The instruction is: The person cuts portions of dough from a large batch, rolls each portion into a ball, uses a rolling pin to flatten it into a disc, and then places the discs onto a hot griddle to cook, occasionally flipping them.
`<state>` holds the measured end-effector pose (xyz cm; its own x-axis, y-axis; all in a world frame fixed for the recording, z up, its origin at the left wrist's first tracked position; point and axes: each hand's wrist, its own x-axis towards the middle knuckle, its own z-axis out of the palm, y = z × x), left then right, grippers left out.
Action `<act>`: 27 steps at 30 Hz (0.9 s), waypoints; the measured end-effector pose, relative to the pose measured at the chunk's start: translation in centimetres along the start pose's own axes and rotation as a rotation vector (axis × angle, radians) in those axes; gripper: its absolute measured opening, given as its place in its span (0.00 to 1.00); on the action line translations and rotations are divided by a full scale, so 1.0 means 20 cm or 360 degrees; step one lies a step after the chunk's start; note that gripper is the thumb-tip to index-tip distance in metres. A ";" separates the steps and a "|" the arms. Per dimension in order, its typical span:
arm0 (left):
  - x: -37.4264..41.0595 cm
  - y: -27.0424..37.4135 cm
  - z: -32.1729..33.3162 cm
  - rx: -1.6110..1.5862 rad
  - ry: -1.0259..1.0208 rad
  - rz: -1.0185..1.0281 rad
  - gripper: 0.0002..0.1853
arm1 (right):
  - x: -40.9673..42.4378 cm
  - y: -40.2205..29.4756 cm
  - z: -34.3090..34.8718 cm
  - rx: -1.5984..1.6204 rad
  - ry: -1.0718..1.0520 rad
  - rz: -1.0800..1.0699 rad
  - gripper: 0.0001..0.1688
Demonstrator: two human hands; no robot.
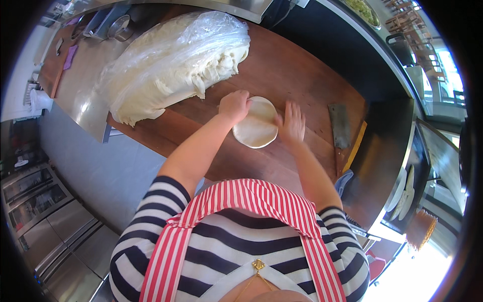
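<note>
A flat, round sheet of dough (256, 130) lies on the brown wooden worktop (222, 158) in front of me. My left hand (234, 105) is at its upper left edge, fingers curled, with the thumb at the dough; whether it pinches the edge cannot be told. Just right of the round, my right hand (293, 121) is spread flat and slightly blurred, its thumb near the dough's right edge. A large mass of dough (177, 71), partly covered by clear plastic film (211, 30), rests beyond my left hand.
A cleaver (339, 126) lies at the worktop's right, near a blue cloth (343, 183). At the upper left are a metal pot (120, 28) and a purple cloth (70, 56) beside a steel surface (88, 79). A dark raised partition (332, 49) borders the far side.
</note>
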<state>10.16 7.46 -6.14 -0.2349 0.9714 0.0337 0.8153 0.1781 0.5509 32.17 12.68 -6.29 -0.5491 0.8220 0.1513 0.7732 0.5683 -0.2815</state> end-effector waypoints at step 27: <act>-0.36 -0.10 -0.09 0.0378 0.0195 0.0276 0.43 | -0.24 -0.11 0.04 -0.0191 -0.0198 -0.0016 0.52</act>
<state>9.28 -0.26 -6.10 -0.1319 0.9669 0.2186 0.9462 0.0571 0.3184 32.86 7.54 -7.13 -0.5863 0.8094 0.0329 0.7957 0.5830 -0.1640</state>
